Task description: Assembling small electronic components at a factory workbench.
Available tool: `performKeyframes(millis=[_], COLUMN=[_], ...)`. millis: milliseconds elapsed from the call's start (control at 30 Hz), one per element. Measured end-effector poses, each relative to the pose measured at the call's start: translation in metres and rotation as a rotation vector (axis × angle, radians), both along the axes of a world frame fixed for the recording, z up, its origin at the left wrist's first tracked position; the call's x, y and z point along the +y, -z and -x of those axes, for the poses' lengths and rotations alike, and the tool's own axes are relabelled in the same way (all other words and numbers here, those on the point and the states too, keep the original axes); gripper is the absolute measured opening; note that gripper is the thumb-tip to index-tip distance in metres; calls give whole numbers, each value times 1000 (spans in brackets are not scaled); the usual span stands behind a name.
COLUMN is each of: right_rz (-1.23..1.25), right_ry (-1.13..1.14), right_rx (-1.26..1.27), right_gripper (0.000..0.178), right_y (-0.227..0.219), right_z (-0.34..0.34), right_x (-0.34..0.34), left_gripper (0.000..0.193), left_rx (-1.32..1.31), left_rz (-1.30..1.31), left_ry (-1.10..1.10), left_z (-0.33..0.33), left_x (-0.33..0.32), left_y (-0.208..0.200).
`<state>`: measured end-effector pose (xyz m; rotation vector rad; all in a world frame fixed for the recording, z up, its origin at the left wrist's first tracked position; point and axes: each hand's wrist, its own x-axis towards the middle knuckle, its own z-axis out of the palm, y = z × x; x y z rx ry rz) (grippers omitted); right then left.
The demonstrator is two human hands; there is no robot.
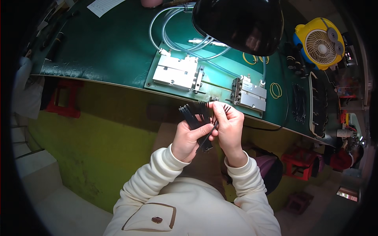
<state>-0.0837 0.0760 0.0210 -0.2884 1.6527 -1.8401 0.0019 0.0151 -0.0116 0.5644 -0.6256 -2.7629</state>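
In front of my chest, just off the table's near edge, my left hand (186, 139) is closed round a fanned bundle of thin black strips (191, 114). Small pale tips show at the upper and lower ends of the bundle. My right hand (231, 128) meets it from the right, fingers bent, pinching a few of the same thin black strips (227, 109) between thumb and fingers. The two hands touch or nearly touch. Beyond them, two silvery pneumatic cylinder blocks (173, 72) with dark jaws face each other on a plate (214, 88).
Clear air hoses (165, 33) loop behind the blocks. A black lamp shade (240, 23) hangs over the green table (106, 51). At right lie yellow rings (275, 90), more black strips (299, 102), a long tray (312, 106) and a yellow fan (321, 45). Red stools (297, 163) stand below.
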Motion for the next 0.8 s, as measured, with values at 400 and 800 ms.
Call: performKeyframes(millis=[400, 800], right_rz=[-23, 5], right_ry=[28, 12], right_rx=[1, -8], right_gripper=[21, 22], right_y=[-1, -1], right_z=[2, -1], right_x=[-2, 1], left_gripper=[9, 8], left_rx=[-4, -9], left_rz=[-2, 46], left_ry=[17, -12], left_z=[2, 1], left_x=[-2, 3], left_y=[-1, -4])
